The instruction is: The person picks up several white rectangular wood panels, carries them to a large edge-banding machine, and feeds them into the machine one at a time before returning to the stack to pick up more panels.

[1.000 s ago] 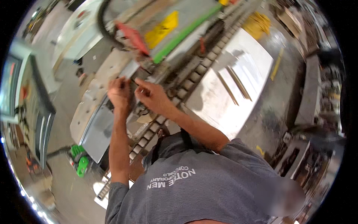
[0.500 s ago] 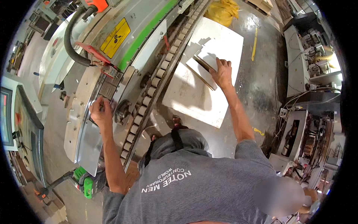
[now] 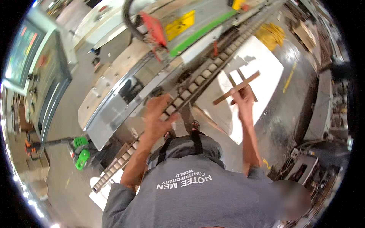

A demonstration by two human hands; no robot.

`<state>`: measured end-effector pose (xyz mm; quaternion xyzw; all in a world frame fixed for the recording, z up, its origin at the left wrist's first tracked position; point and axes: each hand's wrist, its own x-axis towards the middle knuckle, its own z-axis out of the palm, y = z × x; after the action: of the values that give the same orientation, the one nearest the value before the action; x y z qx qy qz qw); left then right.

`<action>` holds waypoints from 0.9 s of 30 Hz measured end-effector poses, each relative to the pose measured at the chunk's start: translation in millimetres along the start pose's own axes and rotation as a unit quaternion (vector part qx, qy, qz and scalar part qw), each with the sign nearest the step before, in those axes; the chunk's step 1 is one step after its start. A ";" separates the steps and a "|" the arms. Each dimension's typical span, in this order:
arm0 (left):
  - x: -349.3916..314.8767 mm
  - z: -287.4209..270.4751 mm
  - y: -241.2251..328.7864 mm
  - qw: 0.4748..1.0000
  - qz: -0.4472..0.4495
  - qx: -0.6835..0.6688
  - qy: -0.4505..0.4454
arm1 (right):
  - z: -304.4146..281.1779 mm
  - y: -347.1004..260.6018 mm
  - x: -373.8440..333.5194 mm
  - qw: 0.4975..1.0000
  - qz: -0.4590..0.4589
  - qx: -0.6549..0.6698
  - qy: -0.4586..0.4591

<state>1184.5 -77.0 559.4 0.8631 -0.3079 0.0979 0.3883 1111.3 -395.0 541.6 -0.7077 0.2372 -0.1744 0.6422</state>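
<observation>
My right hand (image 3: 245, 100) is closed around a flat piece with a long brown edge (image 3: 228, 96), raised over a large white board (image 3: 266, 72). Only its narrow edge faces me, so its width is hidden. Behind it, another brown-edged piece (image 3: 230, 79) lies on the white board. My left hand (image 3: 154, 117) is slightly blurred, with thumb and fingers apart and nothing in it. It hovers beside the roller rail (image 3: 185, 95), near the machine's metal plate (image 3: 104, 129).
The machine with a green stripe (image 3: 205, 34) and red guard (image 3: 154, 28) stands ahead. A screen panel (image 3: 24, 49) is at far left, a green-and-black tool (image 3: 81, 157) lower left. A yellow sack (image 3: 270, 36) lies beyond the board. Other machinery (image 3: 300, 171) lines the right.
My left hand has left the machine's edge and moved right toward the roller rail, its fingers spreading. My right hand has lifted and turned a brown-edged piece off the white board. The view has shifted.
</observation>
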 end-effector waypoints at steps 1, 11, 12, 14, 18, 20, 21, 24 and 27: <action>-0.2 2.3 15.9 0.999 -0.005 -0.029 -0.023 | 32.5 -3.7 -15.8 0.998 0.026 0.055 -0.033; -57.8 -83.2 -76.0 0.936 -0.255 -0.231 0.074 | 240.7 2.1 -74.2 0.902 0.111 0.265 -0.322; -66.3 -92.0 -106.2 0.952 -0.226 -0.189 0.086 | 256.0 2.9 -81.7 0.898 0.106 0.265 -0.334; -64.4 -108.2 -127.8 0.906 -0.331 -0.253 0.069 | 278.3 6.4 -92.3 0.895 0.077 0.298 -0.324; -57.6 -123.0 -161.8 0.861 -0.412 -0.291 0.066 | 326.6 23.8 -96.5 0.900 0.081 0.221 -0.366; -48.2 -120.1 -159.2 0.956 -0.250 0.071 0.136 | 337.4 10.7 -91.9 0.904 0.104 0.184 -0.372; -46.8 -123.3 -157.4 0.956 -0.110 0.196 0.187 | 342.5 8.3 -90.6 0.903 0.098 0.188 -0.374; -48.8 -125.6 -155.0 0.958 -0.144 0.190 0.158 | 356.8 5.1 -84.0 0.899 0.113 0.224 -0.359; -61.5 -123.2 -174.2 0.962 -0.131 0.186 0.154 | 372.1 15.7 -75.4 0.895 0.086 0.237 -0.367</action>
<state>1250.3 129.6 511.7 0.9273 -0.1048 0.2332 0.2733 1252.5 -46.4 487.9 -0.5255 -0.0039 0.1026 0.8446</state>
